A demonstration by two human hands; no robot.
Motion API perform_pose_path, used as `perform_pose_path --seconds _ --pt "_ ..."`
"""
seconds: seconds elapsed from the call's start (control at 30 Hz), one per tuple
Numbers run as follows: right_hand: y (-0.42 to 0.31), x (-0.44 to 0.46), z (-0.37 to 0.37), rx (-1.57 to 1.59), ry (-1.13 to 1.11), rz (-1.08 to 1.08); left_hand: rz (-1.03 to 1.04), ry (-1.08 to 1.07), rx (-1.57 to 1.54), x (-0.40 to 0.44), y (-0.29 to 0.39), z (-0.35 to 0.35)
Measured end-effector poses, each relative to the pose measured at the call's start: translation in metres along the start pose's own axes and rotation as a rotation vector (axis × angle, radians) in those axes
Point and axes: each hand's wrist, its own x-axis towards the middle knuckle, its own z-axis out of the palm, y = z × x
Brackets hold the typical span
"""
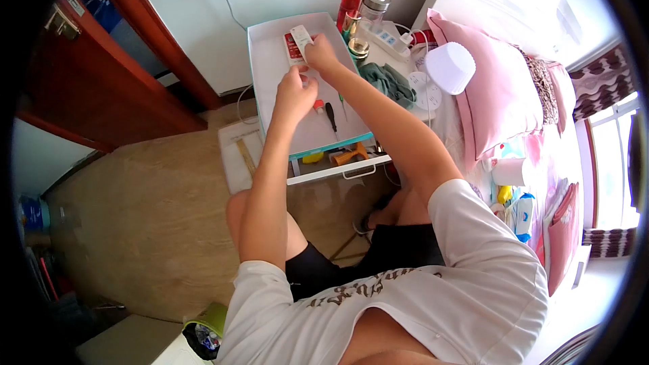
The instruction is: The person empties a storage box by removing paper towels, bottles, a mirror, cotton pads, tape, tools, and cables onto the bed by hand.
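Observation:
My right hand (322, 55) is closed round the lower end of a slim white object (301, 35) that looks like a remote control. Below it, a red and white item (293, 49) lies in the pale tray (268, 61) with a teal edge. My left hand (295, 98) is just below my right, its fingers bent together; what they hold, if anything, is too small to tell. A red piece (318, 104), a black-handled screwdriver (330, 116) and a thin green-handled tool (342, 98) lie in the tray, right of my left hand.
Under the tray, an open drawer (368, 165) holds an orange tool (350, 155). Right of the tray are a red bottle (349, 3), a glass jar (375, 5), a power strip (389, 40), green cloth (388, 83) and a white lampshade (449, 68). A bed with pink pillows (490, 88) stands further right.

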Motion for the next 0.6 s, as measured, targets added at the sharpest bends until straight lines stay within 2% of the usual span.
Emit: perform_pose_path --seconds 0.07,0.17,0.3,0.37,0.4,0.43,0.47,0.6 --pt "0.005 0.01 0.012 -0.27 -0.014 0.035 0.033 0.015 0.06 0.0 0.0 0.001" --pt "0.027 0.017 0.032 -0.324 0.013 -0.064 0.028 0.017 0.141 -0.007 0.013 -0.008" --pt "-0.017 -0.003 0.025 -0.474 -0.024 -0.106 -0.077 -0.018 0.234 -0.01 0.021 -0.024" --pt "-0.027 -0.005 0.019 -0.852 -0.175 -0.294 -0.087 -0.028 0.276 -0.009 0.018 -0.023" --pt "-0.023 -0.004 0.023 -0.851 -0.172 -0.29 -0.06 0.079 0.227 -0.008 0.015 -0.02" --pt "-0.016 -0.003 0.031 -0.832 -0.065 -0.236 -0.03 0.183 0.176 -0.007 0.014 -0.018" --pt "-0.009 -0.001 0.038 -0.812 0.043 -0.183 -0.023 0.177 0.177 -0.005 0.014 -0.016" --pt "-0.007 -0.006 0.041 -0.917 0.105 -0.161 -0.067 0.218 0.058 0.004 0.008 -0.015"
